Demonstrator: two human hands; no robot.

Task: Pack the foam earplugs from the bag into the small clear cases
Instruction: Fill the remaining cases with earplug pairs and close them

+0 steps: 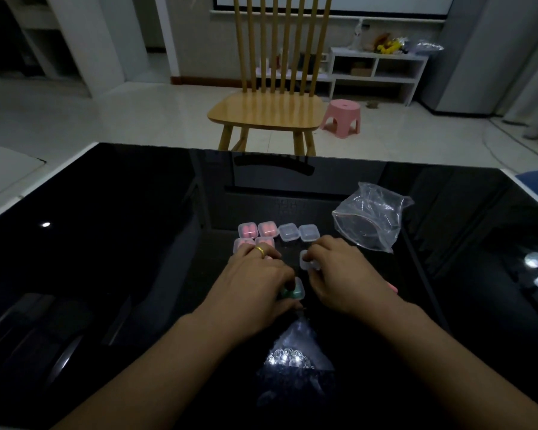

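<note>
No legible writing on clear cases [298, 232] or bag [370, 218]

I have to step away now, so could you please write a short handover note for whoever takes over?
Left hand: pinching a case with green plugs.
Right hand: fingers on a clear case; whether it grips is unclear.
Done: four cases with pink plugs at the far left of the group.
Left: two empty cases beside them, plus the two in hand.
Bag lies far right on the table; looks nearly empty.
</note>
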